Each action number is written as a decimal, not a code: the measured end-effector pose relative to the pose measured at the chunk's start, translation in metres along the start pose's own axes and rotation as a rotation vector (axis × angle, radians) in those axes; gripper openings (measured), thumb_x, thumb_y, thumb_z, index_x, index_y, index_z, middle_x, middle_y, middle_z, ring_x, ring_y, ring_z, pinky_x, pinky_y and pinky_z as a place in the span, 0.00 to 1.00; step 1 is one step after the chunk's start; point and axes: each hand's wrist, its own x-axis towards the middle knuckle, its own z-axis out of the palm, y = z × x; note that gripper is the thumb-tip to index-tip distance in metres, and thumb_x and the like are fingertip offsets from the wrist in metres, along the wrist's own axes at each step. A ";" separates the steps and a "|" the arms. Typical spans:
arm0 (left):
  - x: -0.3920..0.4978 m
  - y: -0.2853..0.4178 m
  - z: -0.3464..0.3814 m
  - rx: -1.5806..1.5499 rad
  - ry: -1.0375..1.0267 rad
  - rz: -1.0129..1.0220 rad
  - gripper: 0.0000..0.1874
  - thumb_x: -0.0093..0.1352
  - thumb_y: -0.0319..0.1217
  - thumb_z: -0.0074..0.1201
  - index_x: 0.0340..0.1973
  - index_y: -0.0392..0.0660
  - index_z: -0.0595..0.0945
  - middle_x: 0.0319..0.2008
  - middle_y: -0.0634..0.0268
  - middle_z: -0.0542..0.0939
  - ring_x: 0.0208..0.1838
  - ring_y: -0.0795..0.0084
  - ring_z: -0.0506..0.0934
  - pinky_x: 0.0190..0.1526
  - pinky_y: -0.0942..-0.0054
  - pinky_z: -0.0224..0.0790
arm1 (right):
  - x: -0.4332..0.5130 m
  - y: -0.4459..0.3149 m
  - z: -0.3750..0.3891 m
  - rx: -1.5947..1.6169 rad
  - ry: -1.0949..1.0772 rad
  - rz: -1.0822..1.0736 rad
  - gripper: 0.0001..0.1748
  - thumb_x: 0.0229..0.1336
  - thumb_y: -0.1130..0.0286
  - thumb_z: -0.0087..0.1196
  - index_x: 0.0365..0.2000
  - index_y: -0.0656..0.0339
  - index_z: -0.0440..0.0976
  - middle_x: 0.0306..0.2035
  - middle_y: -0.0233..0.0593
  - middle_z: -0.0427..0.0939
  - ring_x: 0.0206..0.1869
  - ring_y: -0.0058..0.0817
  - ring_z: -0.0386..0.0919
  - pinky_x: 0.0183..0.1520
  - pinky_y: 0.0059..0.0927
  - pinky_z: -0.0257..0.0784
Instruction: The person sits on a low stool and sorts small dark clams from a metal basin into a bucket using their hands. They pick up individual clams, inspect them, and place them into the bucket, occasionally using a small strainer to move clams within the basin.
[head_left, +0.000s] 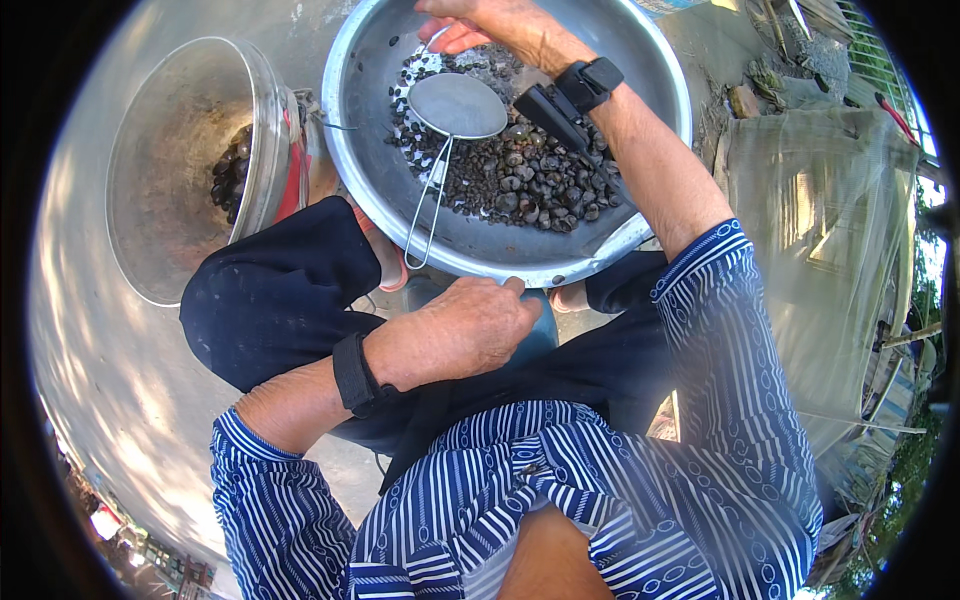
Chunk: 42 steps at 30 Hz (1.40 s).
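A wide metal basin (352, 161) lies in front of me, with many dark snails (540, 184) of mixed sizes spread over its bottom. A wire-handled mesh strainer (459, 105) sits in it, the looped handle crossing the near rim towards me. My right hand (461, 26) is over the basin's far side, palm partly turned up; a thin shiny wire-like piece shows at its fingers, and I cannot tell whether it is gripped. My left hand (469, 326) is at the near rim with curled fingers. Its fingertips are close to the rim, and what lies under them is hidden.
Left of the basin stands a large translucent bucket (180, 150) with dark shells (232, 172) inside. A blue-green object (536, 330) is partly hidden below my left hand. Netting (810, 247) and debris lie along the right. My knees flank the basin's near side.
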 end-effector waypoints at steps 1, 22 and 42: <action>-0.001 0.003 0.000 -0.012 -0.005 0.010 0.09 0.60 0.27 0.51 0.34 0.36 0.73 0.30 0.50 0.73 0.31 0.48 0.77 0.34 0.54 0.69 | -0.009 0.026 -0.020 -0.042 -0.008 0.130 0.16 0.61 0.63 0.52 0.43 0.65 0.74 0.33 0.39 0.79 0.33 0.21 0.80 0.36 0.18 0.78; 0.016 0.004 -0.009 -0.218 -0.171 -0.147 0.08 0.63 0.27 0.51 0.35 0.36 0.72 0.31 0.52 0.69 0.33 0.53 0.77 0.31 0.59 0.72 | -0.117 0.242 0.006 -0.730 -0.060 0.478 0.28 0.45 0.57 0.58 0.42 0.68 0.69 0.38 0.59 0.76 0.44 0.52 0.75 0.48 0.45 0.71; 0.020 0.005 -0.008 -0.218 -0.200 -0.180 0.09 0.62 0.27 0.51 0.36 0.37 0.73 0.31 0.52 0.70 0.33 0.53 0.78 0.33 0.58 0.72 | -0.096 0.245 -0.061 -1.014 -0.036 0.571 0.24 0.51 0.58 0.55 0.49 0.52 0.71 0.40 0.47 0.79 0.44 0.43 0.78 0.44 0.43 0.73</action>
